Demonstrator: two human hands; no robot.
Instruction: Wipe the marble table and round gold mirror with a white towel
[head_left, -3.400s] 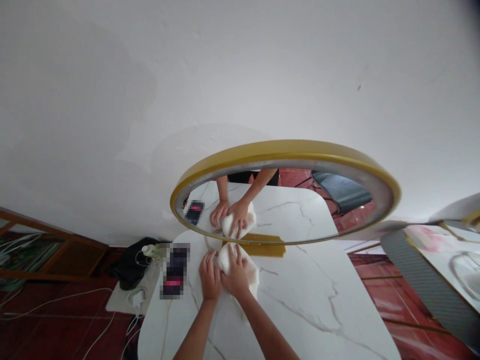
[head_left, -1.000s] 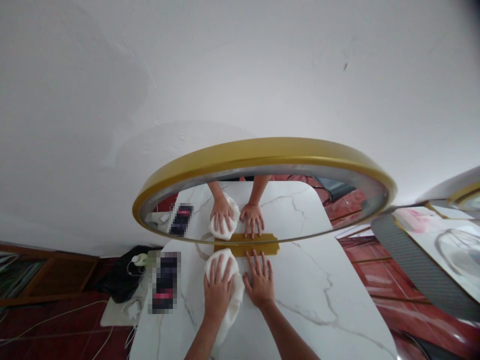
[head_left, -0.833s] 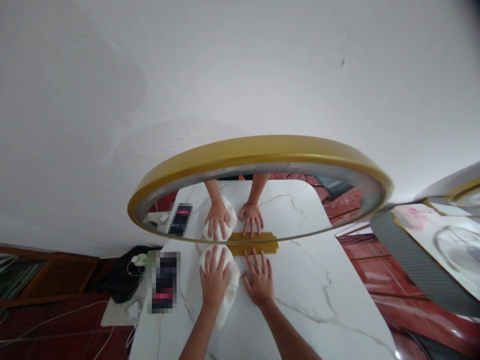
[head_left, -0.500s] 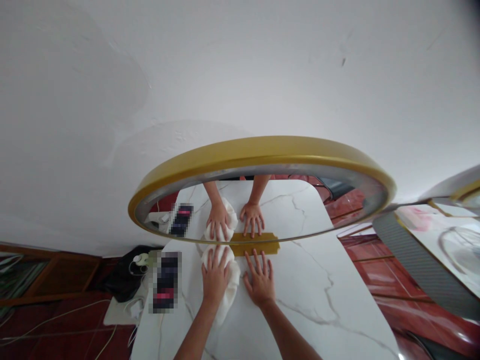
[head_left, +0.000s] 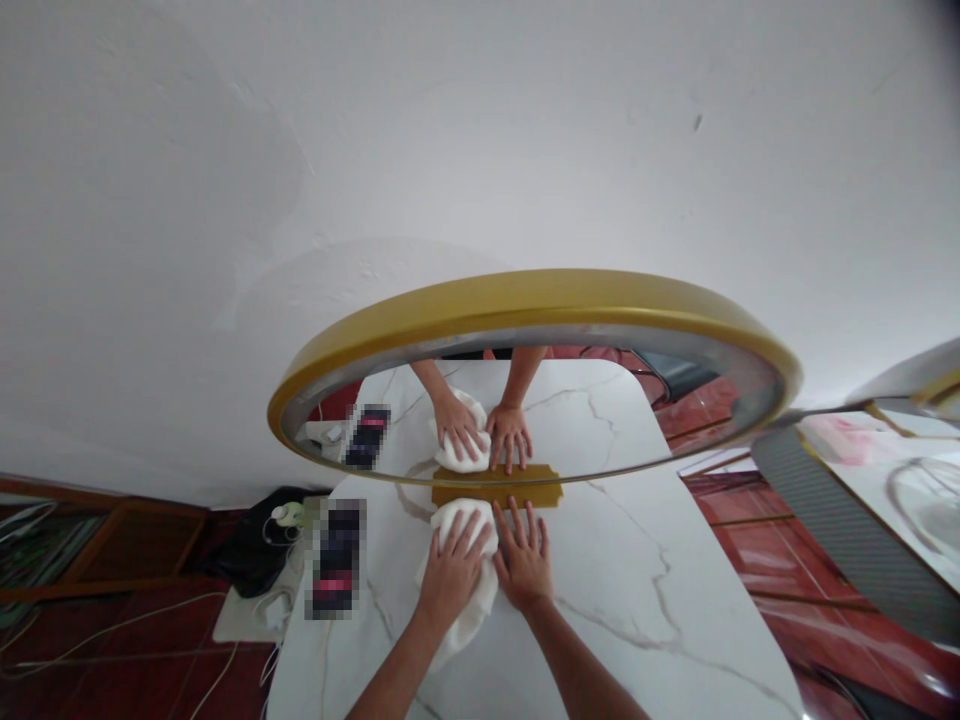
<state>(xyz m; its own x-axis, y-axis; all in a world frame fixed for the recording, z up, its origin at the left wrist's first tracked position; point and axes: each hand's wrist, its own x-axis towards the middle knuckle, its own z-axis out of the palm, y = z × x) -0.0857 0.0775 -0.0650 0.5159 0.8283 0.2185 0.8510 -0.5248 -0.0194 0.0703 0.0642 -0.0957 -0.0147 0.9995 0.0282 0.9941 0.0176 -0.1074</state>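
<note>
My left hand lies spread on a crumpled white cloth, pressing it against the marble-patterned table. Close to its right, my right hand is flat with fingers apart, its fingertips at the front edge of a gold base plate. The base belongs to an oval mirror with a thick gold frame. Both hands and the cloth show again in the mirror's glass. The cloth touches the base's left front part.
A blurred-out dark object lies on the table's left side. Cables and a black bag are beyond the left edge. At the right stands another surface with a fan-like wire guard. A white wall rises behind.
My left hand and the cloth have moved right, close to my right hand, uncovering the base's left end. My right hand has stayed nearly in place. The view has shifted slightly.
</note>
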